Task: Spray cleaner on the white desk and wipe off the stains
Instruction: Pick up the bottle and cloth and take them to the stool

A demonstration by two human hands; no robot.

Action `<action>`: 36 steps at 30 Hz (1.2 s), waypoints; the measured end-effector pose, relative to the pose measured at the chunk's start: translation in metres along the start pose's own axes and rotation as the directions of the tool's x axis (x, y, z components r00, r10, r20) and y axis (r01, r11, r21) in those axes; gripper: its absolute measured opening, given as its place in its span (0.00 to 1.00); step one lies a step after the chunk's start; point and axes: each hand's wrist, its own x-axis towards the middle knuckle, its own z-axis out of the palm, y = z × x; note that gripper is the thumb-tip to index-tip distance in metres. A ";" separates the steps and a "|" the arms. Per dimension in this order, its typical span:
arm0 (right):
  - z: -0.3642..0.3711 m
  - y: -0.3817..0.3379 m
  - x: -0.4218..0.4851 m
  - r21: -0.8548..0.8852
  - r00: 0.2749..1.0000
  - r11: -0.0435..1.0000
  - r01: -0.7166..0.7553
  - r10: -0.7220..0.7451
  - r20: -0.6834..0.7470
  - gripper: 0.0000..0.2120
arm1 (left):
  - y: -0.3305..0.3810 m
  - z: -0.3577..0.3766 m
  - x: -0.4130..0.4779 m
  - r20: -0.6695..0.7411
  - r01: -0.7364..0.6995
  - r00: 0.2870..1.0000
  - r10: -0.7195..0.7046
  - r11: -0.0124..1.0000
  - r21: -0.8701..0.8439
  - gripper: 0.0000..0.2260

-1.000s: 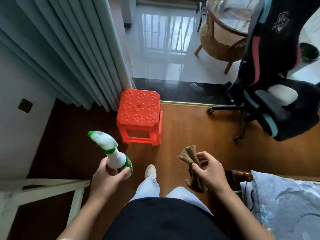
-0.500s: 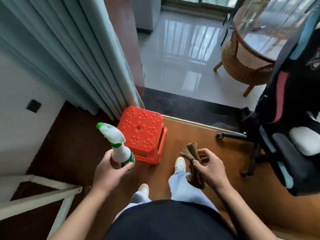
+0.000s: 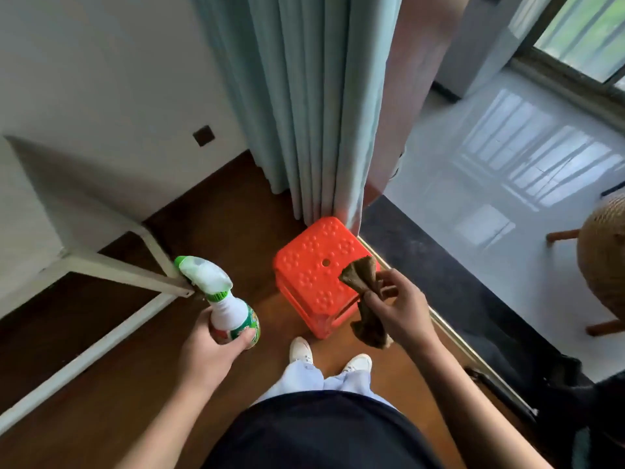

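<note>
My left hand [image 3: 211, 346] grips a white spray bottle [image 3: 230, 308] with a green nozzle and a green label, held upright over the wooden floor. My right hand [image 3: 397, 309] holds a crumpled brown cloth [image 3: 363, 286] above an orange stool. The white desk [image 3: 20, 211] shows at the left edge, its top seen at a steep angle, with its white frame [image 3: 121, 274] and legs reaching down to the floor. Both hands are right of the desk and apart from it.
An orange plastic stool [image 3: 311, 262] stands just ahead of my feet. Pale green curtains [image 3: 304, 96] hang behind it. A metal threshold strip [image 3: 449, 330] separates the wooden floor from glossy tiles. A wicker chair [image 3: 602, 262] sits at the right edge.
The view has swung left, bringing the white desk into sight and pushing the black chair out. Both hands keep their hold and have risen slightly; my feet have stepped closer to the stool.
</note>
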 end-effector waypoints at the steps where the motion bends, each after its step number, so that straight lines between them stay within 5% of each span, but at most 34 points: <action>1: 0.004 -0.003 0.003 -0.021 1.000 1.000 0.019 -0.018 0.018 0.10 | -0.003 0.000 -0.001 -0.008 0.021 1.000 -0.022 1.000 -0.010 0.27; 19: 0.034 0.021 0.080 -0.220 0.976 0.975 0.016 0.033 0.216 0.12 | 0.022 0.046 0.059 0.017 0.045 0.999 -0.045 0.999 0.022 0.27; 36: 0.148 0.146 0.255 -0.347 0.903 0.920 0.182 -0.017 0.429 0.15 | -0.014 0.265 0.149 -0.151 0.252 0.949 -0.275 0.955 -0.158 0.26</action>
